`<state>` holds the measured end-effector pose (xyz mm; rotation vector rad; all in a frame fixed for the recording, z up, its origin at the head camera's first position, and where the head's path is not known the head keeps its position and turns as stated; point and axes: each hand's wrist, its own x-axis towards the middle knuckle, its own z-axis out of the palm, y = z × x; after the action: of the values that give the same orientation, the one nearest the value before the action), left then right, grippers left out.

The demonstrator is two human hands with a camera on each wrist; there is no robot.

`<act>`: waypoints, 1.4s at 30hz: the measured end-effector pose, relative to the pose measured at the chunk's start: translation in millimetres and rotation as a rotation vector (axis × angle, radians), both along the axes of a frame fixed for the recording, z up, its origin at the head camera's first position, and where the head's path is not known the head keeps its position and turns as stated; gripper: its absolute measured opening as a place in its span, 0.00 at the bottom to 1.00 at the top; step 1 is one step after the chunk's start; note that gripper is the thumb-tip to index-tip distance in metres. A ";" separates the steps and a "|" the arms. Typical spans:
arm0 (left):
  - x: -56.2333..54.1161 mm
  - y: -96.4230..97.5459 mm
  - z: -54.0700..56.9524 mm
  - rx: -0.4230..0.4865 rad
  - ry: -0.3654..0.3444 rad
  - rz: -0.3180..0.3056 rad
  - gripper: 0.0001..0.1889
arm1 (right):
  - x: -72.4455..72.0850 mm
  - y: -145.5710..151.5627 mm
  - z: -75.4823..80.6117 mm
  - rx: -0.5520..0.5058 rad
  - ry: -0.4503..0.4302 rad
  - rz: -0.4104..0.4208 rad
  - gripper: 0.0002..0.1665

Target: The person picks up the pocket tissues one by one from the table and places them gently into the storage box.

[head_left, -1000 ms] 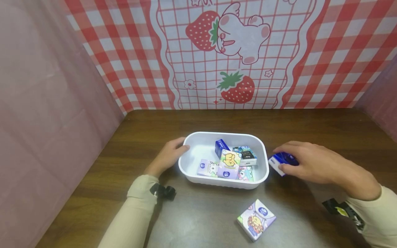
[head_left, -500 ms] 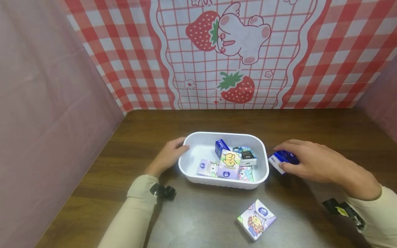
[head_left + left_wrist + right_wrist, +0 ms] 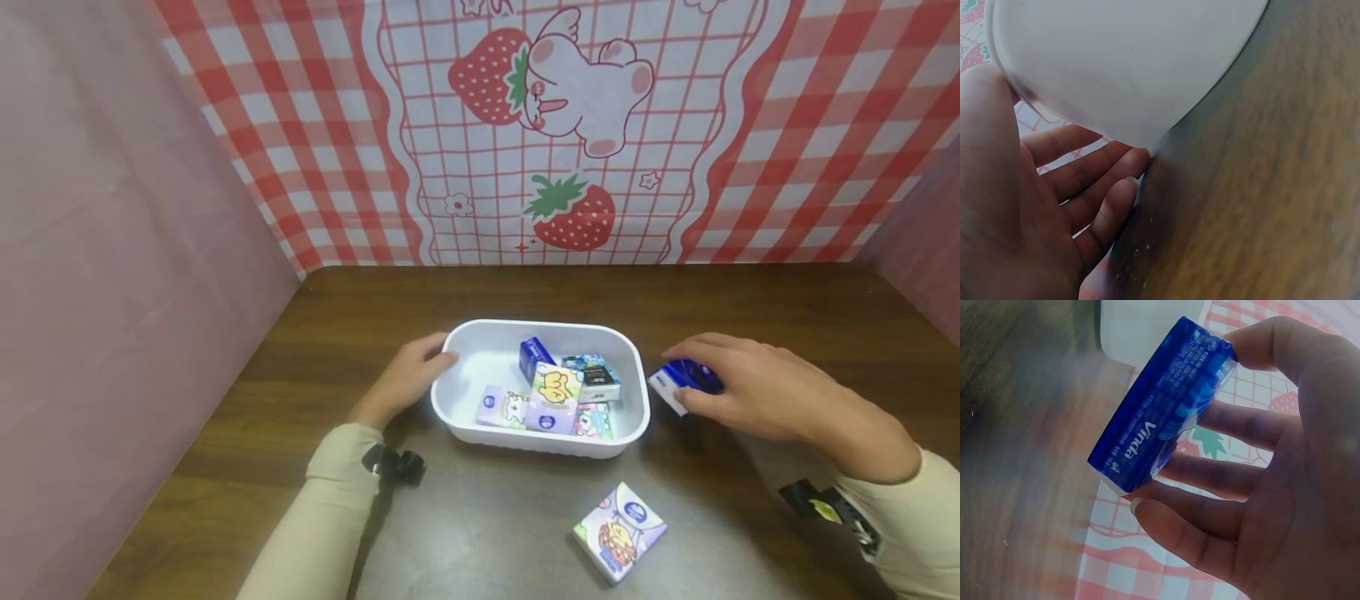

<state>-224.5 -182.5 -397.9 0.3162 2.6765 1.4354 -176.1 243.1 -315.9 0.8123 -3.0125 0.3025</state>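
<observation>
My left hand (image 3: 405, 377) grips the left end of a white plastic tub (image 3: 461, 425), thumb over its rim and fingers outside. In the left wrist view the fingers (image 3: 1113, 219) lie against the tub's outer wall (image 3: 1129, 69). Just right of the tub, my right hand (image 3: 757, 392) holds a blue and white tissue pack (image 3: 667, 392) between thumb and fingers. The right wrist view shows this pack (image 3: 1160, 412) tilted and lettered "Vinda", lifted off the wood. Inside the tub lie several tissue packs, among them a yellow-and-purple one (image 3: 557, 398) on top and a blue one (image 3: 536, 358).
On the table in front of the tub lies a purple tissue pack (image 3: 621, 533) with a cartoon print. The dark wooden table (image 3: 360, 300) ends at a red-and-white checked cloth (image 3: 330, 150) behind. A pink curtain (image 3: 135, 250) hangs at left.
My right hand and the blue tissue pack have shifted very slightly up and away from me. The left hand, the tub and the other packs stay where they were.
</observation>
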 end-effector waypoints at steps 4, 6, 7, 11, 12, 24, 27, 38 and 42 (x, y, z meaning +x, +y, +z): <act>-0.1 -0.2 0.3 0.000 -0.008 0.001 0.25 | -0.2 -0.4 -0.1 -0.006 0.004 -0.008 0.34; -0.3 -0.6 -0.2 0.003 -0.010 0.001 0.25 | -0.3 -0.7 0.0 -0.005 0.006 -0.013 0.35; -0.5 -0.7 -0.6 0.005 -0.009 0.000 0.25 | -0.3 -0.8 0.1 -0.007 0.010 -0.015 0.35; -1.1 -1.7 -1.8 0.008 -0.004 -0.005 0.25 | -0.3 -1.1 1.0 -0.022 0.037 -0.016 0.36; -1.2 -1.9 -1.9 0.009 -0.004 -0.007 0.25 | -0.3 -1.2 1.2 -0.027 0.044 -0.015 0.36; -0.4 -1.0 -1.8 0.016 0.008 -0.010 0.24 | 1.2 -6.2 3.1 -0.043 0.063 -0.024 0.37; -0.3 -0.7 -1.7 0.015 0.007 -0.010 0.24 | 2.4 -8.2 3.6 -0.051 0.069 -0.043 0.37; -0.8 -0.6 -1.7 0.005 0.004 -0.006 0.25 | 4.9 -12.2 2.8 -0.083 0.079 -0.051 0.38; -1.4 -1.7 -2.4 0.006 0.007 -0.008 0.25 | 4.9 -12.8 2.1 -0.090 0.093 -0.041 0.38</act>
<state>-225.9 -184.2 -400.3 0.3324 2.6732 1.4434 -171.2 230.3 -313.8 0.7347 -2.9023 0.3850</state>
